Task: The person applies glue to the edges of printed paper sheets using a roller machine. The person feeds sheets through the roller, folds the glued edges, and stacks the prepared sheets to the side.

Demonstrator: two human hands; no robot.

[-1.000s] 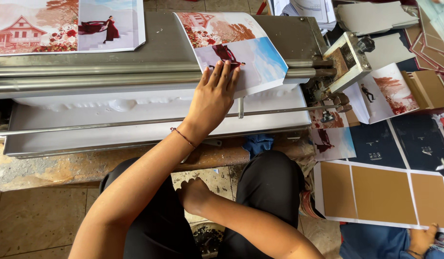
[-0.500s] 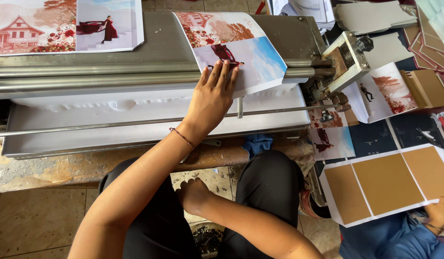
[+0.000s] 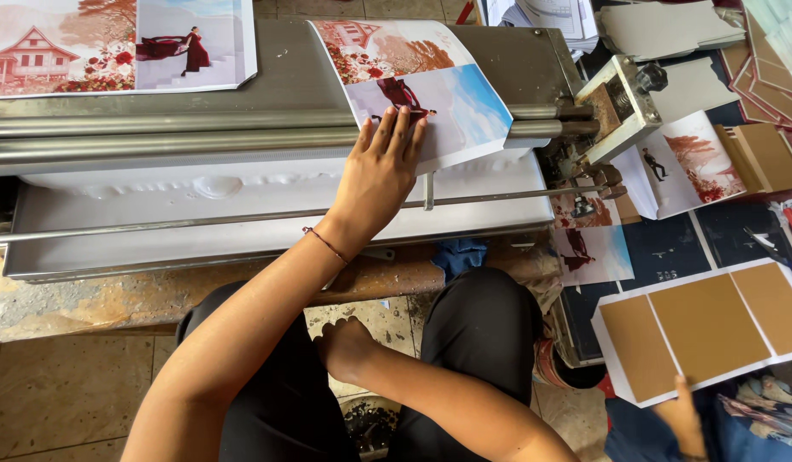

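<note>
Head view: left hand [image 3: 380, 178] fingers flat, spread on printed sheet [image 3: 417, 90] nr rollers [image 3: 199, 137]; right hand [image 3: 344, 346] loosely curled, empty.

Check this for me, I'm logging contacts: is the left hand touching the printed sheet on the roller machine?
Touching. The head view shows the left hand lying flat, fingers spread, on the printed sheet over the rollers.

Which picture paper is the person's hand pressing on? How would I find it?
Find the long grey roller machine across the top. Two printed sheets lie on it; the left hand presses flat on the one nearer the machine's right end. That sheet is tilted and passes under the rollers, with a blue-sky corner, while the other sheet lies straight at the far left, untouched.
</note>
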